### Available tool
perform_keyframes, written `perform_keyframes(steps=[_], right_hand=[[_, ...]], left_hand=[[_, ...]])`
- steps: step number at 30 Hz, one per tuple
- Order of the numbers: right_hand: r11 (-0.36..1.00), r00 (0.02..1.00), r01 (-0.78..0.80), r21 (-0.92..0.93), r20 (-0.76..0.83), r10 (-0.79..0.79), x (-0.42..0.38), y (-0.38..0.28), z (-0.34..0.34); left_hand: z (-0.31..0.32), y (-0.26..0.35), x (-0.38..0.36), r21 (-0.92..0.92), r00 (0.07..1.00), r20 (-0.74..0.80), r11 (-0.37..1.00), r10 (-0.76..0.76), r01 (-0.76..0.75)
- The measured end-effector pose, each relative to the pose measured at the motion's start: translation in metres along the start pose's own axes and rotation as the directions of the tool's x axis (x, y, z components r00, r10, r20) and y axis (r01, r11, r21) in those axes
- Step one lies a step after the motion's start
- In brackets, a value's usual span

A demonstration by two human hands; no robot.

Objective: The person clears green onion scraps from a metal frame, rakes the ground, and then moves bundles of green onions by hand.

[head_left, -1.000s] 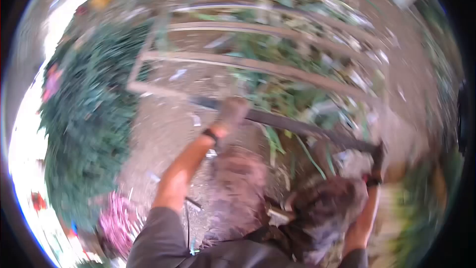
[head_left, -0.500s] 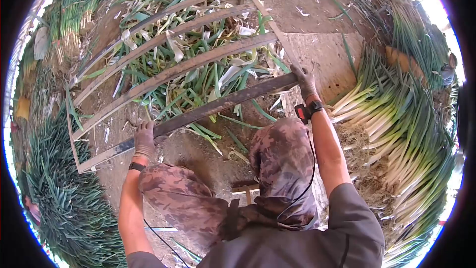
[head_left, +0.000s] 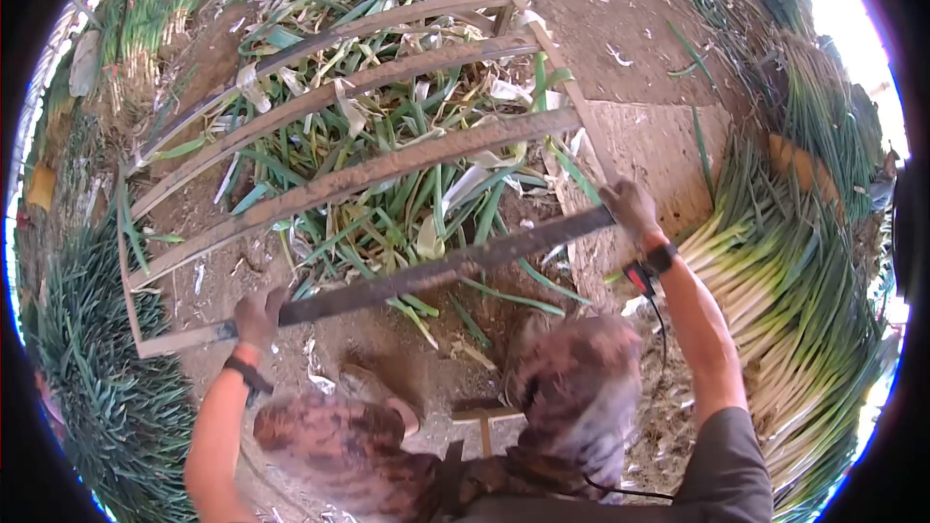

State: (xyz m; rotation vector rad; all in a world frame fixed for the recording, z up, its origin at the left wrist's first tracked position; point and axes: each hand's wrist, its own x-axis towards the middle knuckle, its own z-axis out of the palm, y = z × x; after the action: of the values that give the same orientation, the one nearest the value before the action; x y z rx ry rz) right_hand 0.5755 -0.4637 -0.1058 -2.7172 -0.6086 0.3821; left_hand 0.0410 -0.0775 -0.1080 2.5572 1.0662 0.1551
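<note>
While both gloved hands are clamped on the nearest slat, the wooden frame (head_left: 339, 150) lies low over the dirt floor (head_left: 630, 0), four long rails running across a heap of green trimmings (head_left: 387, 203). Left hand (head_left: 258, 315) is wrapped shut around the near rail (head_left: 426, 274) close to its left end, right hand (head_left: 630, 205) is closed over the far end where the rail meets the side piece, so the grip is wide, corner to corner. Looks a stiff, rigid thing, this frame, rough weathered timber caked in dirt, and I'd judge it fairly heavy and awkward rather than fragile; it should not flex much, but a one-sided pull would likely twist it. Those gloves make sense, the wood looks splintery and gritty. Taking it at the two ends of one rail seems the sound choice, balanced and clear of the loose leaves. To the right, just beside the right forearm, a big pile of leeks (head_left: 775, 261) lies stacked, white stems toward the person, with more greens (head_left: 107, 397) on the left. A small wooden stool (head_left: 482, 416) sits between the knees.
</note>
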Motion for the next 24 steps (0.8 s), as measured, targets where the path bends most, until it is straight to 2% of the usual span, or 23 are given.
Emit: perform_keyframes(steps=[1,3,4,5,6,7,10,12,14,15,16,18,19,20,21,22,23,24], right_hand=[[0.997,0.996,-0.073,-0.038,0.046,0.075,0.001,-0.001,0.001],[0.989,0.990,-0.132,0.064,-0.033,0.135,-0.001,0.005,0.013],[0.996,0.997,-0.070,0.062,-0.017,0.071,-0.004,-0.005,0.006],[0.991,0.997,-0.080,0.112,-0.004,0.081,-0.003,-0.007,0.006],[0.983,0.996,-0.090,0.160,0.009,0.090,-0.003,-0.010,0.007],[0.952,0.985,-0.174,0.253,0.027,0.173,-0.001,-0.008,0.010],[0.943,0.985,-0.169,0.286,0.026,0.169,0.002,-0.024,0.009],[0.916,0.968,-0.246,0.317,0.033,0.248,0.001,-0.033,0.008],[0.903,0.967,-0.246,0.351,0.030,0.252,0.000,-0.034,0.009],[0.898,0.968,-0.241,0.367,0.024,0.250,-0.001,-0.034,0.007],[0.943,0.974,-0.226,0.244,0.039,0.224,-0.001,-0.035,0.002],[0.920,0.966,-0.259,0.295,0.076,0.248,-0.002,-0.025,0.007],[0.895,0.974,-0.221,0.388,0.046,0.221,-0.003,-0.026,0.009],[0.944,0.995,-0.087,0.318,-0.020,0.098,-0.002,-0.020,0.010],[0.962,0.973,-0.230,0.145,0.033,0.228,-0.007,0.007,0.017],[0.943,0.972,-0.233,0.237,0.070,0.223,-0.005,-0.009,0.008],[0.950,0.987,-0.154,0.273,-0.006,0.162,-0.004,-0.008,0.013],[0.944,0.977,-0.209,0.255,0.016,0.212,-0.003,-0.017,0.010]], left_hand=[[0.003,-0.003,0.000,0.033,0.999,0.024,0.998,-0.046,0.045],[-0.002,-0.004,0.001,0.044,0.987,0.139,0.996,-0.077,0.072],[-0.001,-0.001,0.001,0.011,0.997,0.077,1.000,-0.017,0.017],[-0.001,0.004,0.003,-0.019,0.999,0.012,0.999,0.040,-0.040],[-0.005,0.007,0.007,0.000,0.996,0.089,1.000,0.026,-0.026],[-0.009,0.011,0.011,0.019,0.986,0.167,1.000,0.009,-0.012],[-0.014,0.012,0.024,-0.041,0.946,0.325,0.999,-0.011,0.026],[-0.015,0.012,0.026,-0.079,0.948,0.319,0.997,0.010,0.016],[-0.016,0.012,0.029,-0.146,0.941,0.337,0.989,0.024,0.028],[-0.015,0.010,0.028,-0.111,0.938,0.346,0.993,0.014,0.027],[-0.014,0.007,0.025,-0.079,0.936,0.353,0.997,0.007,0.022],[-0.015,0.008,0.026,-0.075,0.934,0.358,0.996,-0.012,0.041],[-0.015,0.008,0.026,-0.070,0.943,0.333,0.997,-0.001,0.025],[-0.013,0.008,0.025,-0.076,0.950,0.312,0.997,0.017,0.007],[-0.012,0.010,0.025,-0.089,0.957,0.289,0.996,0.034,-0.009],[-0.013,0.012,0.025,-0.053,0.951,0.307,0.999,0.026,-0.011],[-0.012,0.013,0.026,-0.074,0.953,0.301,0.997,0.025,-0.003],[-0.010,0.012,0.024,-0.086,0.955,0.295,0.996,0.019,0.007]])
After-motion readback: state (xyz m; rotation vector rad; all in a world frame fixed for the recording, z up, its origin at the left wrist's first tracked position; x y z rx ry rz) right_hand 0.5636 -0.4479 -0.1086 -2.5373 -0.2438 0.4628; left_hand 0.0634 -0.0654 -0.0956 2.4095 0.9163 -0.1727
